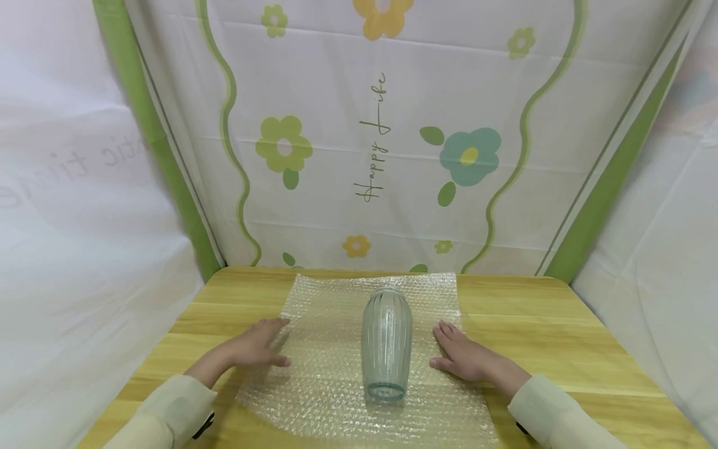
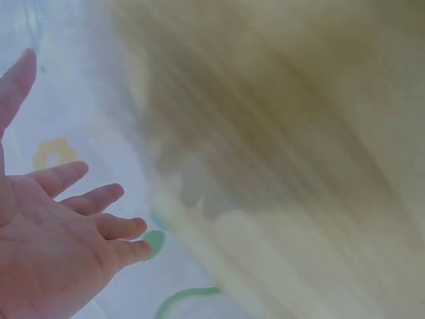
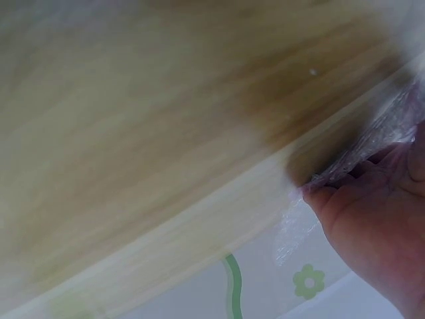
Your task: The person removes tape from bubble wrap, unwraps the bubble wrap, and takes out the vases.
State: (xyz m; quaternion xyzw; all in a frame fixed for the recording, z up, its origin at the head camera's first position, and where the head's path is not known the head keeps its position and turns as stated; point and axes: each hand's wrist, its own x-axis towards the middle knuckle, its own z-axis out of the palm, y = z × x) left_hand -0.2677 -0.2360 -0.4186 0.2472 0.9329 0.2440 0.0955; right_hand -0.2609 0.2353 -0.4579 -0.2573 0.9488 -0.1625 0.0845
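A clear, ribbed glass vase (image 1: pixel 387 340) lies on its side on a sheet of bubble wrap (image 1: pixel 325 380), its base toward me. At the sheet's left edge is my left hand (image 1: pixel 252 346), thumb and fingers spread. The left wrist view shows this hand (image 2: pixel 60 246) with straight fingers and nothing in the palm. My right hand (image 1: pixel 468 358) rests on the sheet's right edge, fingers extended toward the vase. In the right wrist view the bubble wrap (image 3: pixel 372 143) meets the fingers of that hand (image 3: pixel 378 226). Neither hand touches the vase.
The sheet lies on a wooden table (image 1: pixel 538 337) that reaches to the back fabric wall (image 1: pixel 331 206). White fabric panels (image 1: pixel 73 249) with green edge strips (image 1: pixel 611 181) flank the table on both sides.
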